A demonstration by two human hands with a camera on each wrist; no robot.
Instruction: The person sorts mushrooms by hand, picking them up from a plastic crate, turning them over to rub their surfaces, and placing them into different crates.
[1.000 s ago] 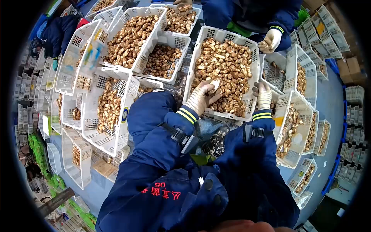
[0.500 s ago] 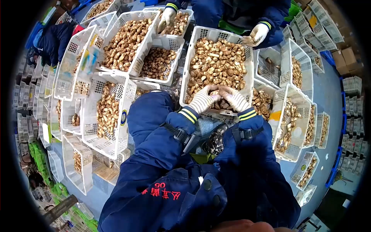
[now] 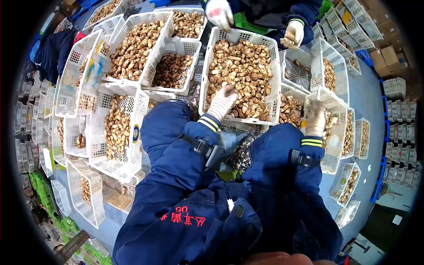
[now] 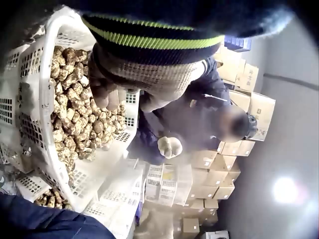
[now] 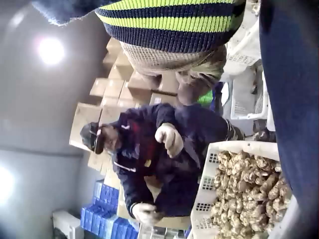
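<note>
Stubby brown-and-white mushrooms [image 3: 243, 66] fill the white plastic crate [image 3: 260, 122] in front of me. My gloved left hand [image 3: 223, 100] is over its near left part, fingers bent close to the mushrooms. From the left wrist, that hand [image 4: 144, 82] shows thumb apart from fingers, with nothing visible between them. To the right, my gloved right hand [image 3: 315, 119], blurred, overlaps a tilted white crate [image 3: 337, 141] of larger pale mushrooms. The right wrist view shows this hand [image 5: 174, 64] with thumb and fingers spread, nothing between them.
Across the crate sits another person in dark blue, with gloved hands [image 3: 219, 13] near its far edge. More mushroom crates [image 3: 132, 152] stand close on my left. A low crate [image 3: 349, 183] lies on the floor at right. Cardboard boxes [image 3: 388, 57] are stacked behind.
The left hand held a pale mushroom, then both hands met at the crate's near edge. Now the right hand has swung right to the tilted crate, while the left has moved back over the mushrooms.
</note>
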